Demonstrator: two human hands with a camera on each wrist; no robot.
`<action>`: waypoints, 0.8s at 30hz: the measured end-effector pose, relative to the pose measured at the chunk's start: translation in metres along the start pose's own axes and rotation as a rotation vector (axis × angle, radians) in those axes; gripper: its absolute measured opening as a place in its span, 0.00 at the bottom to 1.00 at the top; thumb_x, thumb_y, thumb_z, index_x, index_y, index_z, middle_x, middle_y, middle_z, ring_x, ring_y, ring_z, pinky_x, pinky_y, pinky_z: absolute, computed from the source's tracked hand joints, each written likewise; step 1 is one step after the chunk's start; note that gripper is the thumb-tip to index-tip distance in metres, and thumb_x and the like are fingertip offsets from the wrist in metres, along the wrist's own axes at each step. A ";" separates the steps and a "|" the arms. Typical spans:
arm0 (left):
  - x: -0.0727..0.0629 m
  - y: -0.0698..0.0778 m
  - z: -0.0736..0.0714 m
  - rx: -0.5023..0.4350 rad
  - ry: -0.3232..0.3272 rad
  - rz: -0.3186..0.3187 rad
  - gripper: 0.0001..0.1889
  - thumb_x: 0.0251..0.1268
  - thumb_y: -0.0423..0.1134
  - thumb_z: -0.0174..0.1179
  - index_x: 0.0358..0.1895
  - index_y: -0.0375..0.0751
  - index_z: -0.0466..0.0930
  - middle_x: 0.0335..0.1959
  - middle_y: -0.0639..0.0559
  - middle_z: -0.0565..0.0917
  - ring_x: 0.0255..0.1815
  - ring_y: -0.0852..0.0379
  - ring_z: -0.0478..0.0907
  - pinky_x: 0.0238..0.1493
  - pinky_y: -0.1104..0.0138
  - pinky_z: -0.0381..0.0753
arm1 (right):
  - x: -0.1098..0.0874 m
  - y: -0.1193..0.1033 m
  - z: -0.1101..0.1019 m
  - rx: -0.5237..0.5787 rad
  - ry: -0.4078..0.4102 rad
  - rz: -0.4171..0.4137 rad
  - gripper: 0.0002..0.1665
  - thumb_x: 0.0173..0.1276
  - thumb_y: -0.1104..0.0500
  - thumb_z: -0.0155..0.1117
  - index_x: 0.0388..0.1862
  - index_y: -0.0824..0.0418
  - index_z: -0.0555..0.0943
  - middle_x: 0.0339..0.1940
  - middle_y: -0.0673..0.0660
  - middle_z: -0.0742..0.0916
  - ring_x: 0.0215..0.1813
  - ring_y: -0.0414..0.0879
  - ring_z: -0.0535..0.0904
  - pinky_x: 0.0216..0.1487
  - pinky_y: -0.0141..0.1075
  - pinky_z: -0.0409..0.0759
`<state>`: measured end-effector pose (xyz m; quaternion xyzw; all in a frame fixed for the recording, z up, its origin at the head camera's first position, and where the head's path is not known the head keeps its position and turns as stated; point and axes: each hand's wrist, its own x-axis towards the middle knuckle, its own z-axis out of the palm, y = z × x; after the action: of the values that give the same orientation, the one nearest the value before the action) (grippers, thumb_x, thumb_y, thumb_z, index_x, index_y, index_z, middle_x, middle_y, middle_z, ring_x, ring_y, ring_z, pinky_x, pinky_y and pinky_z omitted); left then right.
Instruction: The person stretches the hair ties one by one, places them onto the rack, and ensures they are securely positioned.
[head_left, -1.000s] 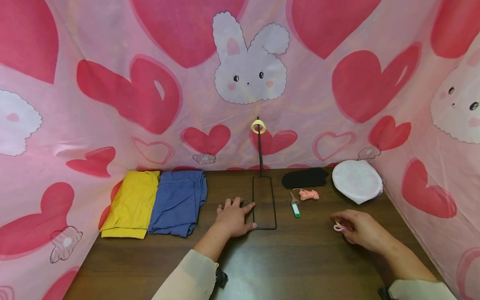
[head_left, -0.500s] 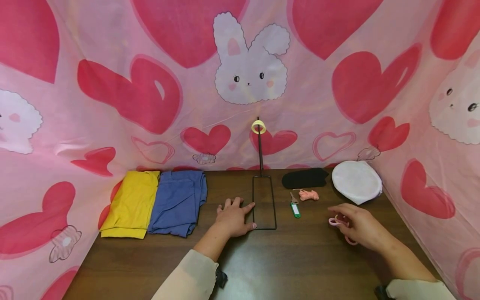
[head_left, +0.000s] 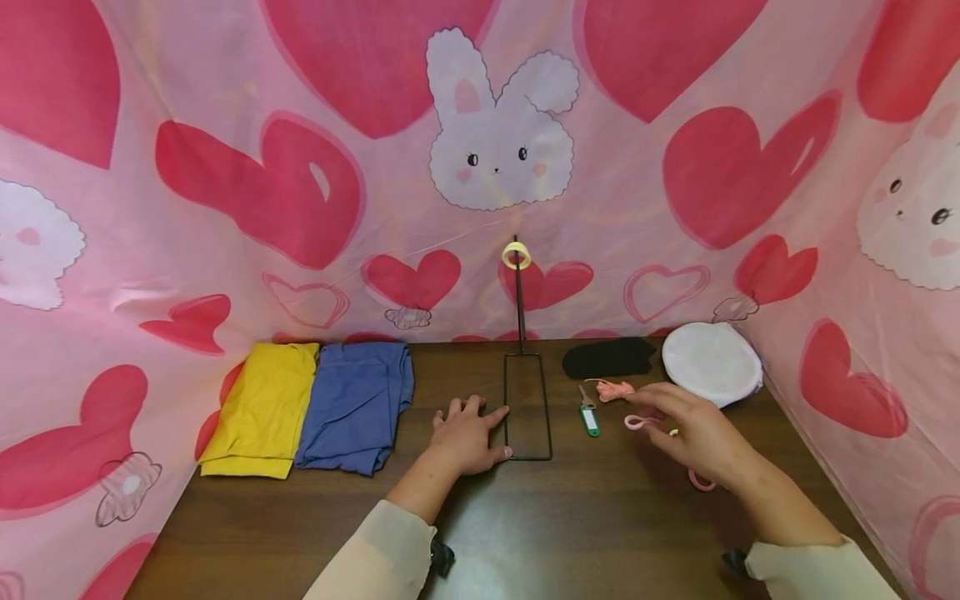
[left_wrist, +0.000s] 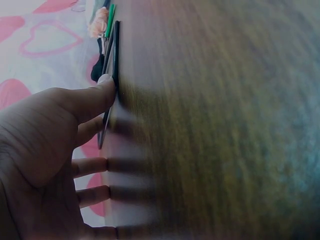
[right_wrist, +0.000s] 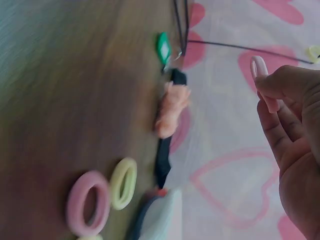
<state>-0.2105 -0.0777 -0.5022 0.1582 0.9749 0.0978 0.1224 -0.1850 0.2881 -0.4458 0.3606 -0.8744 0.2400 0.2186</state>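
Note:
My left hand (head_left: 465, 435) lies flat with spread fingers beside a black wire stand (head_left: 550, 408); its thumb and index finger touch the left side of the rectangular base. A yellow hair tie (head_left: 507, 256) hangs near the top of the stand's upright. In the right wrist view, my right hand (right_wrist: 295, 115) pinches a pale pink hair tie (right_wrist: 274, 103) between thumb and fingers, raised over the table. Below that hand, another pink hair tie (right_wrist: 74, 205) and a yellow hair tie (right_wrist: 116, 182) lie on the wood, with a sliver of a further yellow one at the frame's edge.
Folded yellow cloth (head_left: 262, 408) and blue cloth (head_left: 356, 408) lie at left. Right of the stand are a key with a green tag (head_left: 590, 419), a peach cord bundle (head_left: 615, 391), a flat black piece (head_left: 606, 358) and a round white pouch (head_left: 708, 362). Patterned fabric encloses the table.
My right hand has lifted a pink hair tie and moved left and toward the back, uncovering the hair ties under it. My left hand stays on the stand's base.

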 end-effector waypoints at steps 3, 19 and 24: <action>0.000 0.000 0.000 -0.001 -0.001 -0.001 0.39 0.66 0.69 0.62 0.80 0.70 0.65 0.78 0.47 0.64 0.73 0.36 0.60 0.68 0.30 0.60 | 0.011 -0.006 0.001 0.021 0.019 -0.028 0.37 0.43 0.74 0.80 0.57 0.57 0.86 0.53 0.53 0.87 0.51 0.48 0.84 0.61 0.18 0.67; 0.001 -0.001 0.002 -0.003 0.003 0.003 0.39 0.65 0.69 0.62 0.79 0.70 0.65 0.78 0.46 0.64 0.74 0.36 0.60 0.68 0.30 0.60 | 0.059 -0.032 0.001 0.105 0.048 -0.071 0.31 0.51 0.71 0.79 0.56 0.57 0.87 0.54 0.54 0.87 0.53 0.47 0.84 0.61 0.19 0.71; 0.001 -0.001 0.001 -0.003 0.002 -0.001 0.39 0.65 0.69 0.63 0.79 0.70 0.65 0.78 0.46 0.64 0.74 0.36 0.60 0.68 0.30 0.60 | 0.073 -0.041 -0.001 0.132 0.085 -0.086 0.18 0.76 0.46 0.66 0.55 0.55 0.88 0.54 0.53 0.88 0.53 0.47 0.84 0.62 0.20 0.70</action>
<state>-0.2112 -0.0781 -0.5031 0.1575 0.9750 0.0992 0.1216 -0.2019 0.2244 -0.3938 0.4011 -0.8303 0.3025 0.2413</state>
